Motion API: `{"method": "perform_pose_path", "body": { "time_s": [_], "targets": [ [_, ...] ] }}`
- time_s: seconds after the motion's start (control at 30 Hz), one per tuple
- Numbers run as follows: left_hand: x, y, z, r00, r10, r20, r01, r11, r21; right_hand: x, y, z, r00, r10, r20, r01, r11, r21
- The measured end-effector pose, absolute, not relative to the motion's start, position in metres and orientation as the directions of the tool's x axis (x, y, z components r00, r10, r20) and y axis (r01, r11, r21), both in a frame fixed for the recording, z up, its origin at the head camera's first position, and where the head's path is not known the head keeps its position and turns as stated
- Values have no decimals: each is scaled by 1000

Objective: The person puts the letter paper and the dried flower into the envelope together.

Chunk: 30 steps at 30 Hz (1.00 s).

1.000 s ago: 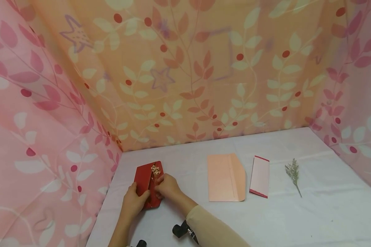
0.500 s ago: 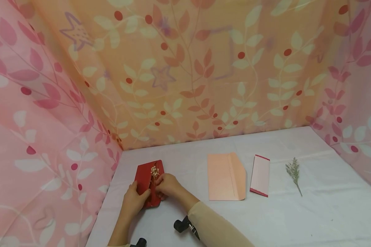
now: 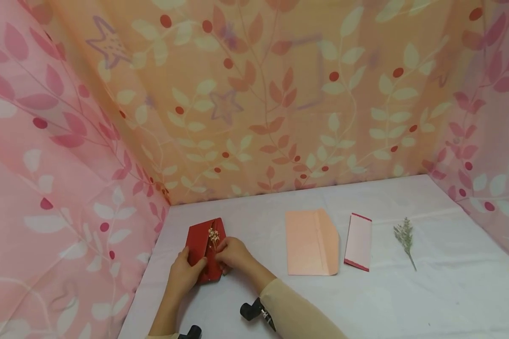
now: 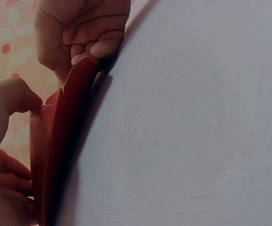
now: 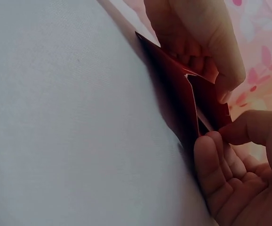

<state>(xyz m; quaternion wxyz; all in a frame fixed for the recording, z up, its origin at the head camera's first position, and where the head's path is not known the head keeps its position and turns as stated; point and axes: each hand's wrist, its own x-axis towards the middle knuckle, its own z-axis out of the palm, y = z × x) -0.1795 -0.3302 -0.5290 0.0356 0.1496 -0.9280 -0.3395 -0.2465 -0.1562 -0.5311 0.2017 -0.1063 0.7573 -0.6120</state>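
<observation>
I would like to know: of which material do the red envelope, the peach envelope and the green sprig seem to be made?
Red envelope: probably stiff paper or thin card, smooth; its thin edges stand open without sagging.
Peach envelope: likely paper, faintly glossy, with a straight fold at its flap.
Green sprig: dried plant or artificial copy, matte; thin stem and fine tufts.

Leafy cloth (on three sides) makes a curtained booth around the table.
</observation>
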Motion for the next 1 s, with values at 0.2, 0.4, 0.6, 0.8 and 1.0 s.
{"method": "perform_pose_path", "body": {
  "time_s": [0.2, 0.4, 0.6, 0.8, 1.0],
  "targets": [
    [-177, -328, -527, -953, -303, -28, -252, 732, 633, -244, -152, -527, -880, -444, -168, 51, 262, -964],
    [-177, -326, -526, -955, -294, -35, -249, 732, 635, -246, -151, -531, -871, -472, -139, 12, 262, -965],
    [-178, -326, -528, -958, -283, -35, -241, 738, 630, -251, -155, -537, -883, -466, -60, -80, 276, -958],
    [-178, -327, -529, -960, -278, -39, -241, 741, 627, -253, -165, -535, -896, -427, -122, -14, 302, -953],
    [-180, -327, -531, -959, -278, -50, -247, 741, 624, -253, -175, -521, -890, -397, -225, 105, 302, -948]
  ]
}}
